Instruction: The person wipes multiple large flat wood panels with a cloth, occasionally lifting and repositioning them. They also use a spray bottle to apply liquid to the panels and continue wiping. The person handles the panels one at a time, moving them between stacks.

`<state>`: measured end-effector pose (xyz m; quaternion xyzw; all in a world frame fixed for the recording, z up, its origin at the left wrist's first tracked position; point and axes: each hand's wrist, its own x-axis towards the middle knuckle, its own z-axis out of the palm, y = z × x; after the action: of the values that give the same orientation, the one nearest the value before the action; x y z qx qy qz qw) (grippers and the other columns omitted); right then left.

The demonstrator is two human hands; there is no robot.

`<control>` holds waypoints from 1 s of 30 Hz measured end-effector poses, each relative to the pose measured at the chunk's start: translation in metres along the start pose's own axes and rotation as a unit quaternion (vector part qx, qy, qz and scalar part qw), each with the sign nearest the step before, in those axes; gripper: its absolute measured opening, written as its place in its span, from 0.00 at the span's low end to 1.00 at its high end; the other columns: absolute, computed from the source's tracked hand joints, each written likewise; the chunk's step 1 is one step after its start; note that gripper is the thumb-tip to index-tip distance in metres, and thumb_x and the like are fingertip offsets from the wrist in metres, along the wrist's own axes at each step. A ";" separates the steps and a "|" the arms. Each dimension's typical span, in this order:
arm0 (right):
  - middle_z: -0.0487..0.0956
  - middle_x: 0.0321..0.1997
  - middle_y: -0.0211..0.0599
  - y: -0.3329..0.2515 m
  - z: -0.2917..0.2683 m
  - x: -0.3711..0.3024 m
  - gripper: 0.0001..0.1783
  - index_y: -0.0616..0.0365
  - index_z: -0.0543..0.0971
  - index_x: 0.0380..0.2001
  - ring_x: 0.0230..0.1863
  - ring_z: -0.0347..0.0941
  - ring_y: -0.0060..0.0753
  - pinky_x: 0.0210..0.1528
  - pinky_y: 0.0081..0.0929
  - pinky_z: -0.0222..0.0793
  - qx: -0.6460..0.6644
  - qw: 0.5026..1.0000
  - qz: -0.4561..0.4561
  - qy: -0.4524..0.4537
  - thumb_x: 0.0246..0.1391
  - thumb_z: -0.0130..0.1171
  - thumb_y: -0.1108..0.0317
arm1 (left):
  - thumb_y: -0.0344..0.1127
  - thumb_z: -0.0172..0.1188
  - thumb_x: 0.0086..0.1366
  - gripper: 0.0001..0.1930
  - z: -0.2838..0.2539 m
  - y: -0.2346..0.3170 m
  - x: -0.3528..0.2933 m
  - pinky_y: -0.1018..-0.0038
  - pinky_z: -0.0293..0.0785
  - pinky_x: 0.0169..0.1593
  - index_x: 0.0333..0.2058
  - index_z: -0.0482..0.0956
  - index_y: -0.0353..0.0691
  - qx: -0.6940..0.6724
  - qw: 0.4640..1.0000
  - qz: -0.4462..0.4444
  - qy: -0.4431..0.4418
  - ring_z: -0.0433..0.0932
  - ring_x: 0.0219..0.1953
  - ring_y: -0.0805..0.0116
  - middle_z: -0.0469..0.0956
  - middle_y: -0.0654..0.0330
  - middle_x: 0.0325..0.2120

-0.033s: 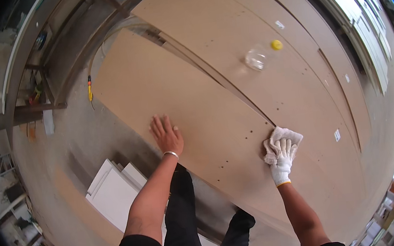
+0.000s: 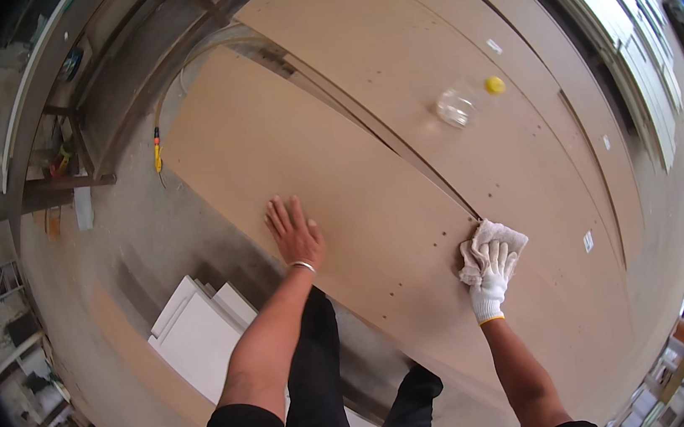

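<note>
Cloth [image 2: 499, 231], pale and rumpled, out at four o'clock, right by the dark gap between brown boards [image 2: 284, 152]. White-gloved right hand [image 2: 492, 275] on top, fingers laid out across the folds; whether pinching any of it, impossible to tell! Over toward eight o'clock, close to centre, bare left hand [image 2: 299, 241], spread flat on the nearer board. Dark spots [image 2: 445, 233] in between. Up at two, clear bottle [image 2: 453, 110], yellow cap [image 2: 495, 85]. Farther out at eight, white panels [image 2: 204, 335]; at ten, yellow-ended hose [image 2: 158, 154].
</note>
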<state>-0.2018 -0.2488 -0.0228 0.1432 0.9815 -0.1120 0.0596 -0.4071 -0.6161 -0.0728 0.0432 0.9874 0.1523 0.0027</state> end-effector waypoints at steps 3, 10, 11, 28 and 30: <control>0.63 0.74 0.49 -0.066 0.020 0.064 0.32 0.48 0.73 0.64 0.78 0.49 0.58 0.79 0.59 0.32 -0.007 1.000 -0.030 0.002 0.52 0.56 0.66 | 0.41 0.54 0.62 0.38 0.013 -0.017 0.012 0.38 0.33 0.74 0.70 0.57 0.35 0.011 0.999 0.046 0.020 0.40 0.75 0.32 0.45 0.34 0.73; 0.66 0.72 0.46 -0.298 0.039 0.291 0.30 0.55 0.73 0.61 0.75 0.51 0.55 0.79 0.55 0.35 0.009 0.985 -0.174 0.014 0.53 0.56 0.64 | 0.46 0.52 0.63 0.38 0.007 -0.011 0.004 0.35 0.34 0.73 0.70 0.58 0.36 -0.040 0.995 -0.015 -0.092 0.41 0.75 0.31 0.46 0.33 0.72; 0.66 0.72 0.44 -0.325 0.050 0.320 0.29 0.54 0.74 0.61 0.75 0.52 0.55 0.79 0.54 0.35 0.021 0.976 -0.208 0.064 0.54 0.55 0.63 | 0.47 0.50 0.65 0.37 0.006 -0.012 0.006 0.34 0.35 0.73 0.70 0.58 0.37 -0.044 0.995 -0.016 -0.089 0.42 0.75 0.32 0.47 0.33 0.72; 0.79 0.56 0.36 -0.600 0.086 0.464 0.18 0.50 0.80 0.51 0.60 0.72 0.39 0.64 0.36 0.65 -0.126 0.845 -0.511 0.094 0.60 0.50 0.62 | 0.49 0.48 0.68 0.34 0.008 -0.015 0.004 0.40 0.45 0.73 0.70 0.62 0.43 -0.124 0.991 -0.021 -0.051 0.48 0.75 0.42 0.53 0.41 0.72; 0.78 0.55 0.34 -0.594 0.080 0.472 0.17 0.50 0.77 0.51 0.61 0.71 0.37 0.63 0.35 0.64 -0.145 0.867 -0.472 -0.071 0.58 0.51 0.68 | 0.50 0.48 0.68 0.33 0.010 -0.015 0.003 0.40 0.45 0.73 0.69 0.63 0.44 -0.119 0.991 -0.016 -0.051 0.48 0.75 0.42 0.53 0.42 0.73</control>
<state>-0.8194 -0.6961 -0.0506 -0.3561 0.9301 0.0069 0.0894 -0.4114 -0.6275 -0.0866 0.0347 0.9613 0.2665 0.0606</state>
